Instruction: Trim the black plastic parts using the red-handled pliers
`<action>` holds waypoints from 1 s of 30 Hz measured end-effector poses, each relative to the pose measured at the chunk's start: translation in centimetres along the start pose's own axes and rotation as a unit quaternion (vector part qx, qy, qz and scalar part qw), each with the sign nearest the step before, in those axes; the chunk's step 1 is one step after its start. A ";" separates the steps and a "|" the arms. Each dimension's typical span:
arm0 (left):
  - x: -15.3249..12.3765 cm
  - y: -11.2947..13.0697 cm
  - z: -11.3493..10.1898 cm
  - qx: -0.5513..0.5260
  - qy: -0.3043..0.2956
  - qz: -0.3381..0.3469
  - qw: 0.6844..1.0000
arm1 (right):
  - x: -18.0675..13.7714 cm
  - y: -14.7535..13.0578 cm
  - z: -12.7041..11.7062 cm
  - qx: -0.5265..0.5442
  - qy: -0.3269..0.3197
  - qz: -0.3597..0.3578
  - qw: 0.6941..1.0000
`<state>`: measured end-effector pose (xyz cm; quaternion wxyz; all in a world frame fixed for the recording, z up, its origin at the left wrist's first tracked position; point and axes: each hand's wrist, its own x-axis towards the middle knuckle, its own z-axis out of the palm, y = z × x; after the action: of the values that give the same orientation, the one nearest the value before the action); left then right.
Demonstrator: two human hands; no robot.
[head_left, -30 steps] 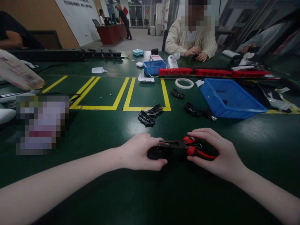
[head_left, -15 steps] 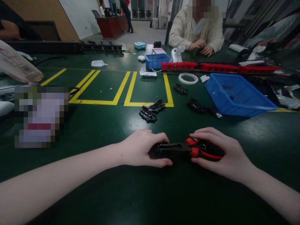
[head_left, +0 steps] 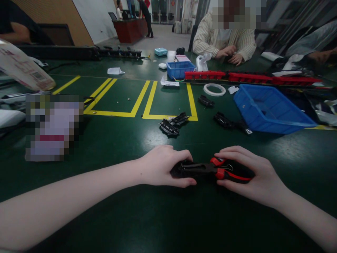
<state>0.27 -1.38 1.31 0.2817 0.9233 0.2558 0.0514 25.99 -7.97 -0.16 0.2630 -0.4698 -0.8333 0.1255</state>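
Note:
My left hand (head_left: 164, 166) is closed round a small black plastic part (head_left: 181, 169) that rests on the green table (head_left: 147, 218). My right hand (head_left: 249, 174) grips the red and black handles of a pair of pliers (head_left: 223, 171). The pliers' dark jaws point left and lie over the black part between my two hands. Both hands rest low on the table, near its front edge.
Several loose black parts (head_left: 173, 123) lie beyond my hands by yellow floor-style lines (head_left: 147, 96). A large blue bin (head_left: 268, 109) sits at the right, a small blue bin (head_left: 180, 69), a tape roll (head_left: 214, 90) and red strips (head_left: 237, 76) farther back. A person in a striped top (head_left: 223, 40) sits opposite.
The pliers' jaws have come down onto the black part, and my left hand has closed more tightly round it. The view has shifted slightly; both hands stay in place.

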 end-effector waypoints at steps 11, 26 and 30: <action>0.0 -0.2 0.3 0.022 0.018 0.026 0.999 | 0.2 -0.5 0.0 0.003 -0.010 -0.020 1.000; -0.1 -0.2 0.2 0.004 0.020 0.033 0.999 | 0.2 -0.4 0.1 0.001 0.019 0.010 1.000; -0.2 -0.3 0.3 0.006 0.044 0.038 0.998 | 0.1 -0.1 0.1 0.000 0.023 0.013 1.000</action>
<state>0.03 -1.39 0.92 0.2621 0.9311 0.2327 0.1007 25.79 -7.92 -0.16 0.2807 -0.4830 -0.8210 0.1178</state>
